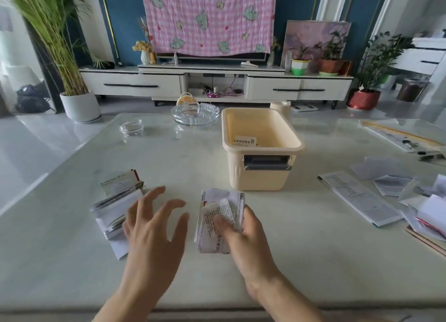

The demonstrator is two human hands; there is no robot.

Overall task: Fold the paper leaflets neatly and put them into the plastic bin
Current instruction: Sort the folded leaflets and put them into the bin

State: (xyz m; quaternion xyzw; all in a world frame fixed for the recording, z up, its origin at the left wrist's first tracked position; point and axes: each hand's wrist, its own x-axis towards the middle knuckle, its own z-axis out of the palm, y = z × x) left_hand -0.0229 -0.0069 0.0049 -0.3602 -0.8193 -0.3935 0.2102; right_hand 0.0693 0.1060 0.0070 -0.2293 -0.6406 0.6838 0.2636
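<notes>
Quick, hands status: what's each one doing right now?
Left hand: open, fingers spread, holding nothing.
Right hand: closed on a bundle of folded leaflets.

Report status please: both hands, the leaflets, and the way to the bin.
Left hand open, fingers spread. Right hand holds a folded leaflet bundle. Plastic bin ahead, one leaflet inside. Nothing between bundle and bin.

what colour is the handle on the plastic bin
Grey, on the cream plastic bin; the handle faces the person in the head view.
</notes>
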